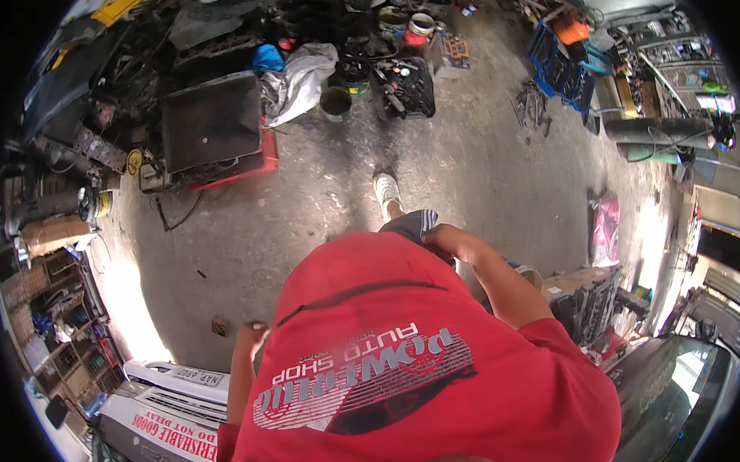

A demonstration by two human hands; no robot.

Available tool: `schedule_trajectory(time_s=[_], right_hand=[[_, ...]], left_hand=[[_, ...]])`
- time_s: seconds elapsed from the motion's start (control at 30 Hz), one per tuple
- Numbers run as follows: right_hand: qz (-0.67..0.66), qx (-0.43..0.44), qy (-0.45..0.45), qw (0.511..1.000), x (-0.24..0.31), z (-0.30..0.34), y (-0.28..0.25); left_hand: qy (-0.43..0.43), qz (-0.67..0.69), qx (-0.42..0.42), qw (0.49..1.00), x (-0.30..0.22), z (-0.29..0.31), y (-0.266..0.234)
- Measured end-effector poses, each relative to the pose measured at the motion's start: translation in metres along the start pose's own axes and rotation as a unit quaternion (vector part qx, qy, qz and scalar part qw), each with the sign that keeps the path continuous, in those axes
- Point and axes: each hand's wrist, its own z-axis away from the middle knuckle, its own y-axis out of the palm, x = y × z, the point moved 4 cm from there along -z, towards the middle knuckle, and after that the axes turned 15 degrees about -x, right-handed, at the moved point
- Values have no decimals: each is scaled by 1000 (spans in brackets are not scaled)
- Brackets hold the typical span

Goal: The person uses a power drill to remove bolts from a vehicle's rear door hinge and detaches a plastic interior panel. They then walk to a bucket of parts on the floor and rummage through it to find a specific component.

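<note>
Right up close, a red shirt fills the foreground, print running across its front. Down at the left side hangs the left hand, half turned away beside the shirt; whether its fingers are open or closed, I cannot tell. Over to the right hand, and it's right at the dark shorts, touching them by their white stripes, just beyond the shirt's hem; its fingers are partly hidden, so no call on a grip. One white shoe is planted ahead on the grey concrete floor, scuffed, stained and catching glare at both sides. A pale vehicle sits low on the left, a dark one low on the right, and a pink package stands farther up that side. Out beyond, a dark panel lies over a red frame; next come a silvery sheet, an open bucket and a black tray loaded with small parts. Far right, a blue toolbox spreads open near crowded shelving.
</note>
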Motion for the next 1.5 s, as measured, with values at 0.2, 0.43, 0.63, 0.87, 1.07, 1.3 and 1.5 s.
schedule_trajectory(time_s=[0.2,0.43,0.63,0.87,1.07,1.3,1.5], right_hand=[[21,34,1,999,14,-24,-24],[211,-45,-241,946,50,-58,-45],[305,-86,-293,902,52,-85,-65],[125,-2,-123,985,38,-36,-88],[-182,71,91,976,-22,5,-83],[-201,170,39,964,17,-43,-111],[-65,306,159,936,7,-143,-135]], left_hand=[[19,87,-2,996,-103,-48,15],[-17,112,29,993,-165,-46,28],[-47,106,62,991,-177,-55,27],[-58,172,77,980,-167,-67,35],[-53,261,110,958,-177,-93,69],[-165,207,188,946,-243,-86,19],[-167,-85,358,915,-350,-77,-14]])
